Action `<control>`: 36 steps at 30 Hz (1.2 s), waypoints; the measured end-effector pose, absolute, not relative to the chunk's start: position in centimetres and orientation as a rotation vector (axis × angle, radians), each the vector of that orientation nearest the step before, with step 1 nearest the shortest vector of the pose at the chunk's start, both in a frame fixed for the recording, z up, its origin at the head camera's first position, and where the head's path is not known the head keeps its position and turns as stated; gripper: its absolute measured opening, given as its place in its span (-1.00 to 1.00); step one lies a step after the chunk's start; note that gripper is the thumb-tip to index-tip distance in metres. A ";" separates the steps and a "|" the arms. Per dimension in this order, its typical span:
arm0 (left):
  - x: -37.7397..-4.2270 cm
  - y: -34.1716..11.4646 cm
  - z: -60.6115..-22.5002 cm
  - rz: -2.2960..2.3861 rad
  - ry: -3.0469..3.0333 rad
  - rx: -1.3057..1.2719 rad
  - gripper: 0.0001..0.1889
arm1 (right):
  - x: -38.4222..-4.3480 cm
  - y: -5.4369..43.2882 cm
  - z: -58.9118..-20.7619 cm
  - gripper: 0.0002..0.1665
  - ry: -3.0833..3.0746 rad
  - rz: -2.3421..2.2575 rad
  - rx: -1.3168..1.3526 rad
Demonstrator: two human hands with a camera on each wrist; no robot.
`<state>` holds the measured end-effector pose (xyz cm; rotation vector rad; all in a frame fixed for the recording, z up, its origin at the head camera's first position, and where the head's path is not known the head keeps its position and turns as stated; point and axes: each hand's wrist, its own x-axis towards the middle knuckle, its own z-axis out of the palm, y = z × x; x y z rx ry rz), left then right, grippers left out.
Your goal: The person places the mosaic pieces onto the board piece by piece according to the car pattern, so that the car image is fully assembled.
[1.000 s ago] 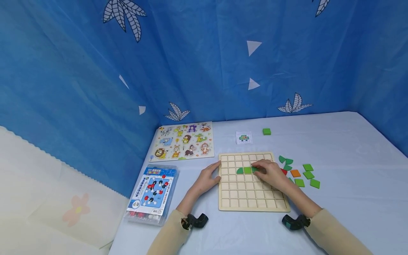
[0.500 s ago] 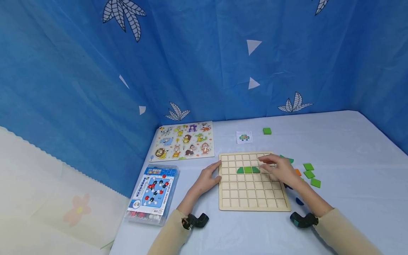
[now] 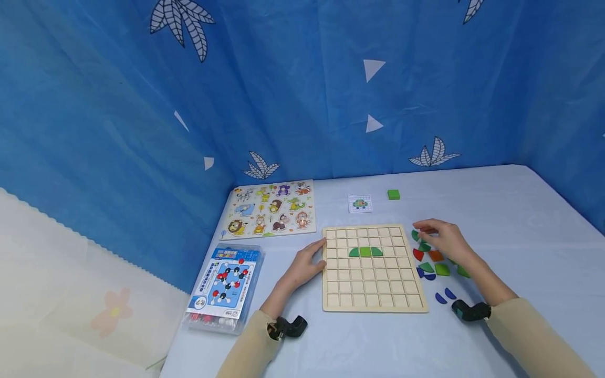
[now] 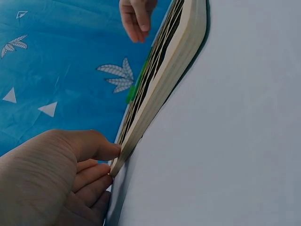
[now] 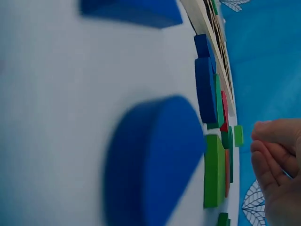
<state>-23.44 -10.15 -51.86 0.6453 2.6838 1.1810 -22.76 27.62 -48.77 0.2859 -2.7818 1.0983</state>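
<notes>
My left hand (image 3: 302,266) rests at the left edge of a wooden grid board (image 3: 378,300). In the left wrist view, its thumb and fingertips touch the board's side (image 4: 157,94). Three green pieces lie in a row on the grid: a green square (image 3: 365,252) with a rounded piece on each side. My right hand (image 3: 446,240) is over the loose pieces right of the board, fingers loosely bent near a green quarter-round piece (image 3: 415,235). No piece shows between its fingers in the right wrist view, where a blue half-round piece (image 5: 155,160) looms close.
Loose red (image 3: 418,254), orange (image 3: 436,255), green (image 3: 442,269) and blue (image 3: 440,298) pieces lie on the right. Behind the board are a small pattern card (image 3: 360,203) and a green square block (image 3: 393,195). An animal puzzle (image 3: 269,210) and a boxed molecule kit (image 3: 227,289) stand left.
My right hand let go of the right-hand rounded green piece on the grid, then moved right off the board to the loose pieces. The left hand stayed at the board's edge.
</notes>
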 end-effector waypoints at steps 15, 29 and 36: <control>-23.5 -10.0 -52.1 1.203 2.673 0.666 -0.34 | -23.4 27.5 -50.4 -0.60 -2.846 0.877 0.299; -23.8 -10.2 -51.9 1.196 2.677 0.681 -0.34 | -23.4 27.7 -51.0 -0.57 -2.781 0.850 0.278; -23.8 -10.3 -52.0 1.197 2.679 0.660 -0.34 | -23.6 27.3 -51.0 -0.62 -2.786 0.852 0.282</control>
